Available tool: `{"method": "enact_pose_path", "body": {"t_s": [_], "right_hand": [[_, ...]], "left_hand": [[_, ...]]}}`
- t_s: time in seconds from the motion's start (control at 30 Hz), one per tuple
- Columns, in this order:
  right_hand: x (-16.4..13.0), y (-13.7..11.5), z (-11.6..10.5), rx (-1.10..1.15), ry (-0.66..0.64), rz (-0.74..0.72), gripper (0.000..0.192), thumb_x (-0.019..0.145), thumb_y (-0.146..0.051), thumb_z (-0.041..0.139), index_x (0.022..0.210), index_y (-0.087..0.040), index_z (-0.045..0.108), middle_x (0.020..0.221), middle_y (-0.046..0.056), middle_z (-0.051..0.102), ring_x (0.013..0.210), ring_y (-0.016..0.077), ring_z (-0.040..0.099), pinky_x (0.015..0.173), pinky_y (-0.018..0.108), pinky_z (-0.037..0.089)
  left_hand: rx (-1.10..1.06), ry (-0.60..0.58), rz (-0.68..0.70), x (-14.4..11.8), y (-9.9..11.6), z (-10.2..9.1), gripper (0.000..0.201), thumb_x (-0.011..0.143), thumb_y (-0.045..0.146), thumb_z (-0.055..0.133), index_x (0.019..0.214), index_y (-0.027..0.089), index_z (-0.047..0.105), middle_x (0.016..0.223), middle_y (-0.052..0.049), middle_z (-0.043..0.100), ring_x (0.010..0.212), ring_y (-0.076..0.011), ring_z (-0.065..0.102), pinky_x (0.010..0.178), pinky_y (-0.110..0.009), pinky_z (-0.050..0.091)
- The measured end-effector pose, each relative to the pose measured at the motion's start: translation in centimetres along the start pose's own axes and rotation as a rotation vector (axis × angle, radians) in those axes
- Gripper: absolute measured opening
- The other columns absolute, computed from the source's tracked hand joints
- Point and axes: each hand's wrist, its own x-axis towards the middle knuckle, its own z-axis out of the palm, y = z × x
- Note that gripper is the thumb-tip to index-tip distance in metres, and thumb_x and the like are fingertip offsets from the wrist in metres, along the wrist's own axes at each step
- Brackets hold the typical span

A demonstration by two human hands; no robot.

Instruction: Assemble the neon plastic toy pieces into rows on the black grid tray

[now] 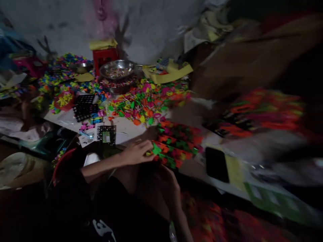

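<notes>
Mid-frame: left hand pinching green plastic piece | right hand: can't tell grip | beside: knobbly orange-green rows

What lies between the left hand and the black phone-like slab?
In the head view, a cluster of orange and green pieces, then dim tabletop.

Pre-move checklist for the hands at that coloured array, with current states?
1. Left hand at the green piece: ok, fingertips meet it at the array's left edge; firmness of grip not visible.
2. Right hand grip: cannot tell, its fingers are lost in shadow below the near edge.
3. Array of coloured pieces firmly supported: cannot tell, its underside is hidden.
4. Black phone-like slab clear of both hands: ok, lies apart to the right.
5. View sharp and well lit: not ok, dim and blurred.
</notes>
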Motion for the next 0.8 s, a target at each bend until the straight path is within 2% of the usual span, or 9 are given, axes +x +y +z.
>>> {"method": "enact_pose_path", "body": {"t_s": [0.03,0.1,0.17,0.27,0.37,0.47,0.6,0.7,0.8], "right_hand": [[-0.1,-0.8,0.6,0.059,-0.021,-0.031,0.040,0.078,-0.040,0.056,0.113,-0.024,0.067,0.107,0.010,0.067,0.097,0.0233,0.066,0.085,0.036,0.058],[-0.2,-2.2,1.4,0.200,-0.044,-0.086,0.037,0.083,-0.034,0.052,0.115,-0.022,0.065,0.110,0.011,0.066,0.098,0.0208,0.065,0.087,0.033,0.057],[-0.1,-2.9,1.4,0.309,-0.009,-0.108,0.033,0.086,-0.030,0.048,0.112,-0.021,0.066,0.112,0.010,0.065,0.097,0.0183,0.064,0.087,0.030,0.056],[0.1,-2.6,0.2,0.302,0.076,-0.117,0.029,0.085,-0.026,0.050,0.106,-0.021,0.069,0.113,0.008,0.064,0.098,0.0160,0.064,0.086,0.026,0.054],[1.4,-0.6,-1.6,0.258,0.169,-0.062,0.026,0.086,-0.028,0.053,0.104,-0.020,0.069,0.112,0.008,0.063,0.099,0.0148,0.062,0.088,0.024,0.052],[4.3,2.6,-3.3,0.294,0.228,0.027,0.027,0.086,-0.036,0.054,0.099,-0.017,0.067,0.104,0.008,0.065,0.094,0.0148,0.062,0.089,0.025,0.051],[8.5,7.2,-4.0,0.342,0.163,0.067,0.031,0.081,-0.045,0.060,0.088,-0.015,0.065,0.089,0.007,0.068,0.083,0.0152,0.061,0.083,0.027,0.051],[10.0,9.2,-3.7,0.363,0.102,0.016,0.034,0.079,-0.049,0.061,0.085,-0.016,0.065,0.090,0.007,0.069,0.085,0.0158,0.062,0.084,0.028,0.050],[10.4,9.9,-3.3,0.365,0.043,-0.037,0.034,0.081,-0.049,0.061,0.090,-0.017,0.065,0.092,0.006,0.068,0.086,0.0151,0.062,0.083,0.026,0.049]], "left_hand": [[-0.010,-0.058,0.089,-0.9,1.8,0.7,0.023,0.094,0.040,0.045,0.093,0.021,0.059,0.102,-0.008,0.065,0.097,-0.0201,0.061,0.094,-0.034,0.045],[-0.023,-0.110,0.238,-2.4,3.9,2.3,0.025,0.095,0.039,0.043,0.093,0.021,0.061,0.103,-0.009,0.066,0.099,-0.0210,0.061,0.096,-0.035,0.046],[-0.037,-0.086,0.323,-3.1,4.6,4.0,0.026,0.096,0.038,0.043,0.094,0.022,0.062,0.101,-0.010,0.067,0.100,-0.0217,0.062,0.096,-0.037,0.047],[-0.064,-0.019,0.369,-2.6,4.5,5.7,0.021,0.096,0.033,0.044,0.095,0.022,0.062,0.101,-0.009,0.068,0.099,-0.0204,0.064,0.095,-0.037,0.048],[-0.035,-0.008,0.415,-1.0,4.3,6.3,0.017,0.096,0.031,0.049,0.103,0.023,0.063,0.110,-0.007,0.068,0.107,-0.0206,0.063,0.098,-0.037,0.048],[0.113,0.009,0.399,1.1,3.7,6.6,0.033,0.094,0.033,0.053,0.125,0.022,0.058,0.133,-0.011,0.059,0.126,-0.0262,0.053,0.108,-0.042,0.041],[0.332,-0.020,0.285,3.0,2.1,8.1,0.054,0.094,0.035,0.053,0.144,0.016,0.044,0.153,-0.017,0.037,0.143,-0.0313,0.031,0.116,-0.048,0.029],[0.419,-0.083,0.242,3.2,0.9,9.3,0.061,0.092,0.036,0.055,0.147,0.015,0.040,0.155,-0.018,0.032,0.144,-0.0310,0.029,0.118,-0.048,0.027],[0.458,-0.121,0.241,2.9,0.3,9.7,0.062,0.093,0.034,0.053,0.150,0.017,0.035,0.157,-0.017,0.028,0.144,-0.0292,0.030,0.119,-0.046,0.025]]}}
